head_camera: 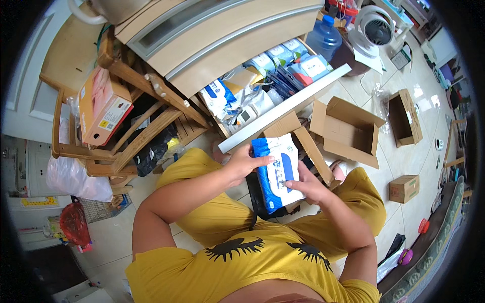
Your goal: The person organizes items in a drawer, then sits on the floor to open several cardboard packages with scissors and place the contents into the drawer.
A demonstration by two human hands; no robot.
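Observation:
Between my two hands is a blue and white pack of wet wipes, tilted above my lap, with printed writing on its front. My left hand grips its upper left edge, the thumb lying across the front. On the lower right side my right hand holds it, thumb on the face and the other fingers hidden behind. Just beyond the pack, a drawer is pulled out. Inside lie several blue packs, another blue and white wipes pack at the left, and a white device among plastic wrappings.
An open cardboard box sits on the tiles to the right, with a second box and a small closed carton farther right. A wooden chair bearing an orange box stands left. A water bottle and fan are behind.

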